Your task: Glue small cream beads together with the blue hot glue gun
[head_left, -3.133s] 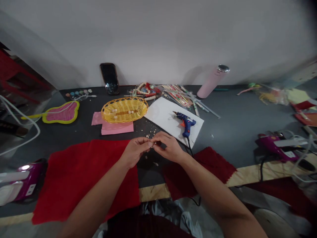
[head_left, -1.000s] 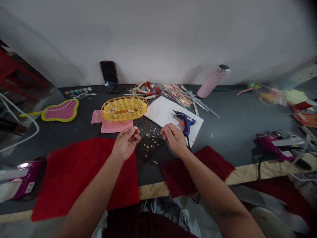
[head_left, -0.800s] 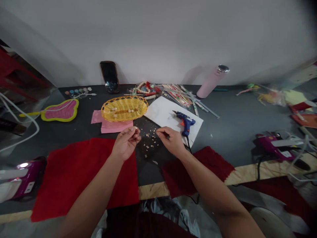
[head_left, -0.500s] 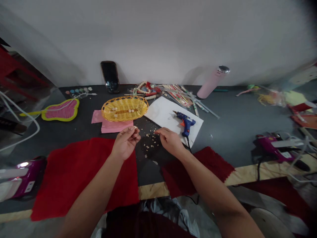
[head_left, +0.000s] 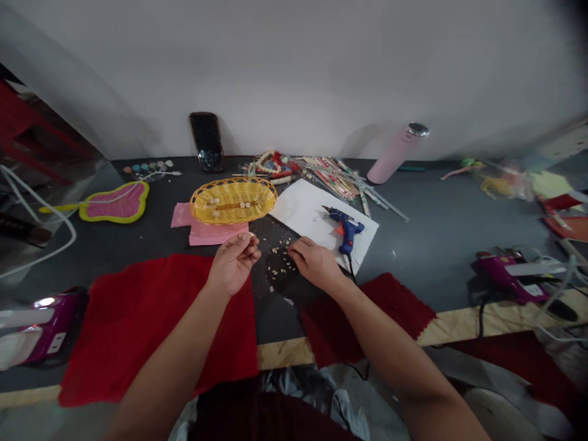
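Observation:
My left hand point(head_left: 233, 262) is raised above the dark tabletop, thumb and fingers pinched on a small pale piece point(head_left: 252, 234) too tiny to identify. My right hand point(head_left: 316, 263) is over the right edge of a scatter of small cream bits point(head_left: 281, 260), its fingers closed together with the tips pointing left; whatever they may hold is hidden. Just beyond the left hand stands a yellow woven basket point(head_left: 234, 219), with a few small pale clusters inside, partly on pink sheets point(head_left: 215, 236). Near the right hand, a blue glue gun point(head_left: 346, 229) lies on a white board point(head_left: 298, 202).
A red cloth point(head_left: 151, 312) spreads under my left forearm, and a darker red cloth point(head_left: 395, 300) is under my right. Along the wall are a phone point(head_left: 206, 141), bundled sticks point(head_left: 333, 177) and a pink bottle point(head_left: 392, 153). Purple devices point(head_left: 509, 272) with cables sit at both sides.
The right hand's fingers have drawn in from a pointing shape to a closed one beside the cream bits. My left hand keeps its pinch and has hardly moved.

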Action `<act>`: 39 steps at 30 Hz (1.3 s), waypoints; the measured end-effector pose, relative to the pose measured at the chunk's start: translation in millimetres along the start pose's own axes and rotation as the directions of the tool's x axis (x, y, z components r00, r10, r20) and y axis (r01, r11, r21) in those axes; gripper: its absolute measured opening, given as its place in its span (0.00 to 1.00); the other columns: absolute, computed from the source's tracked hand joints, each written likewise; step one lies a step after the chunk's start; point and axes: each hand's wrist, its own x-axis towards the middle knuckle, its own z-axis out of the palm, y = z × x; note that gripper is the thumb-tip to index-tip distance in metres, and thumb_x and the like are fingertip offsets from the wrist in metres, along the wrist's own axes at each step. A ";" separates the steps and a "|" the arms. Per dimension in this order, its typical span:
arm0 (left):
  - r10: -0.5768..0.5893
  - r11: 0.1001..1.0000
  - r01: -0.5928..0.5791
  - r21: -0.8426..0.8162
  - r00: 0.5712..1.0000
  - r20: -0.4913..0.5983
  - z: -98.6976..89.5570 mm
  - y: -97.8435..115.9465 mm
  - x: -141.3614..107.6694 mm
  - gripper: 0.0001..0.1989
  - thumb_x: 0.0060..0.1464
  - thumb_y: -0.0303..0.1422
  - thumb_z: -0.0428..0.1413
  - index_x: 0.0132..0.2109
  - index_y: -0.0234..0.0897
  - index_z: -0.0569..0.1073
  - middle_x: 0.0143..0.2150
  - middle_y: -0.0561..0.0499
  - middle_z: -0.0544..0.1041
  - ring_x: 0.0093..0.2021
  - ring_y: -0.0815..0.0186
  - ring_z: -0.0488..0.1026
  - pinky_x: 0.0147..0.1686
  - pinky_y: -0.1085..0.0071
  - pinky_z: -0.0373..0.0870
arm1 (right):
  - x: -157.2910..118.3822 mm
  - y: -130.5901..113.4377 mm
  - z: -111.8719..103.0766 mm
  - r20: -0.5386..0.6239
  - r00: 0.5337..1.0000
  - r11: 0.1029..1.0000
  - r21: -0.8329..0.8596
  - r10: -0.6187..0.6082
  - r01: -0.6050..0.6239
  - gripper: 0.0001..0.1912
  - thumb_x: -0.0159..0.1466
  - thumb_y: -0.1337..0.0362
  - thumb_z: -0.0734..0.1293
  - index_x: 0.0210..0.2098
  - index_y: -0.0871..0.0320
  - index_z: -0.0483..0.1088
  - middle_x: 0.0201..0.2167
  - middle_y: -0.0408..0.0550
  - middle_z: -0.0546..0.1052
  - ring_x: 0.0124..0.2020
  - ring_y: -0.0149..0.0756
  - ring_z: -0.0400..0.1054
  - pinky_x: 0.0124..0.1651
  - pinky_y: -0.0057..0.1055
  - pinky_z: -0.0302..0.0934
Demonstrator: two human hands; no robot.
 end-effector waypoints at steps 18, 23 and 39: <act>-0.107 0.987 0.102 0.121 0.994 0.033 1.5 -15.4 -5.7 0.08 0.44 0.30 0.63 0.34 0.31 0.76 0.31 0.48 0.75 0.26 0.75 0.66 0.29 0.76 0.65 | 0.8 -5.0 -3.2 -0.331 0.943 0.858 0.496 0.042 0.136 0.08 0.60 0.59 0.66 0.33 0.56 0.73 0.26 0.46 0.74 0.27 0.32 0.67 0.31 0.28 0.63; -0.158 0.973 0.141 0.185 0.984 0.080 9.8 -23.2 -11.1 0.09 0.43 0.32 0.64 0.32 0.30 0.77 0.27 0.49 0.74 0.25 0.74 0.66 0.28 0.75 0.63 | -2.2 -12.4 -2.5 -0.360 0.924 0.801 0.512 -0.129 0.312 0.15 0.61 0.62 0.65 0.47 0.53 0.68 0.33 0.47 0.74 0.28 0.31 0.66 0.29 0.28 0.64; -0.154 0.954 0.129 0.272 0.985 0.073 6.2 -28.2 -7.2 0.08 0.44 0.32 0.63 0.34 0.33 0.76 0.30 0.51 0.74 0.25 0.75 0.65 0.28 0.77 0.63 | -6.3 -4.4 0.9 -0.338 0.940 0.750 0.632 0.043 0.193 0.10 0.64 0.62 0.62 0.43 0.56 0.69 0.38 0.50 0.73 0.38 0.33 0.67 0.41 0.31 0.64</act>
